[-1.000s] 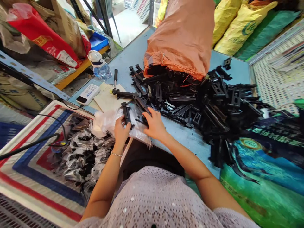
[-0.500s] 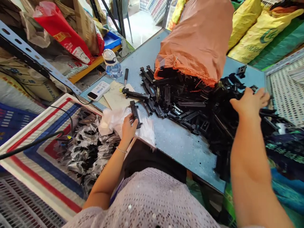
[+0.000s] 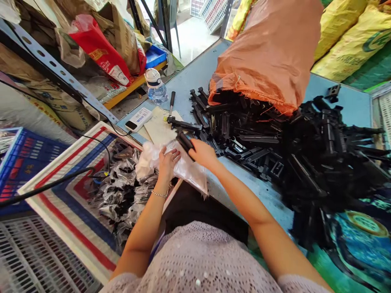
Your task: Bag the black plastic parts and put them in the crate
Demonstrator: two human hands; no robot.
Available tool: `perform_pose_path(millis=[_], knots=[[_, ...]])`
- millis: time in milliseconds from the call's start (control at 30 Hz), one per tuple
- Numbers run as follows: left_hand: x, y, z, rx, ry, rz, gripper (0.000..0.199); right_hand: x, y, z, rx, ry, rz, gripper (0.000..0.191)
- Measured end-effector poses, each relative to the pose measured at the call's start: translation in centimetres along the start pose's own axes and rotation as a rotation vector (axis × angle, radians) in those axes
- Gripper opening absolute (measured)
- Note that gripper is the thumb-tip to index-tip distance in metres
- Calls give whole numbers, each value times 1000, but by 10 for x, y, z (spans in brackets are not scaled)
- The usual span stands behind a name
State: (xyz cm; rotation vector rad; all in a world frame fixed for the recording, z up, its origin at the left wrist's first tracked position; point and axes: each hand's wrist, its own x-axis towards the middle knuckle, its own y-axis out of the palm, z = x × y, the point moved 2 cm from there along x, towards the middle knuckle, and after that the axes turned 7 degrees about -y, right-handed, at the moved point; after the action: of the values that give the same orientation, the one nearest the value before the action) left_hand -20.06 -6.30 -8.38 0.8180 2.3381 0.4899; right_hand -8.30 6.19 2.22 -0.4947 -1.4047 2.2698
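My right hand (image 3: pixel 204 154) is closed around a dark, elongated black part (image 3: pixel 185 144) with a blocky end. It holds this just above a stack of clear plastic bags (image 3: pixel 195 173) at the table's near edge. I cannot tell whether it is one part or two together. To the left, my left hand (image 3: pixel 167 162) rests at the bags with its fingers apart, nothing visible in it. Beyond both hands spreads a large pile of similar black parts (image 3: pixel 256 138), spilling from an orange woven sack (image 3: pixel 262 61).
At my left, a striped red, white and blue box (image 3: pixel 70 203) holds bagged black parts (image 3: pixel 122 191). A water bottle (image 3: pixel 156 87), a white phone-like device (image 3: pixel 139 119), a black-handled tool (image 3: pixel 172 101) and cardboard (image 3: pixel 160 126) lie at the table's left. A dark cable (image 3: pixel 49 185) crosses the box.
My right hand has come from the pile on the right to the bags, now with a black part. The left hand's fingers have come off the part it touched. The view has shifted slightly.
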Motion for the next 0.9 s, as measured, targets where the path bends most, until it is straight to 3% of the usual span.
perform_pose_path(millis=[67,133,200,300,367,400,467,533,633,667,733,800,833,900], knots=[[-1,0,0,3,-3,-19,61,-18,-47,-32,-66,54,-141,30],[-1,0,2,24,13,-31,60,-42,-94,-77,-207,241,-309,35],[0,1,5,67,40,-23,60,-68,-131,-132,-346,521,-420,37],[1,0,10,167,82,-1,58,-100,-162,-213,-456,890,-571,43],[3,-1,13,226,106,7,59,-108,-167,-247,-458,971,-601,43],[3,-2,14,249,116,11,59,-106,-166,-253,-472,965,-637,45],[4,-4,15,284,131,26,59,-89,-159,-239,-515,848,-710,48],[4,-5,16,312,144,36,58,-56,-140,-194,-519,564,-693,48],[6,-7,16,343,152,21,58,12,-84,-100,-347,-39,-399,39],[7,-7,17,356,154,11,58,32,-64,-73,-328,-111,-355,40],[10,-8,17,391,161,-10,59,67,-30,-37,-322,-151,-293,39],[13,-9,18,429,174,-21,58,82,-13,-23,-335,-156,-189,32],[13,-9,18,448,182,-17,56,80,-14,-23,-347,-143,-179,30],[12,-9,19,494,201,9,49,58,-36,-40,-388,-69,-261,29]])
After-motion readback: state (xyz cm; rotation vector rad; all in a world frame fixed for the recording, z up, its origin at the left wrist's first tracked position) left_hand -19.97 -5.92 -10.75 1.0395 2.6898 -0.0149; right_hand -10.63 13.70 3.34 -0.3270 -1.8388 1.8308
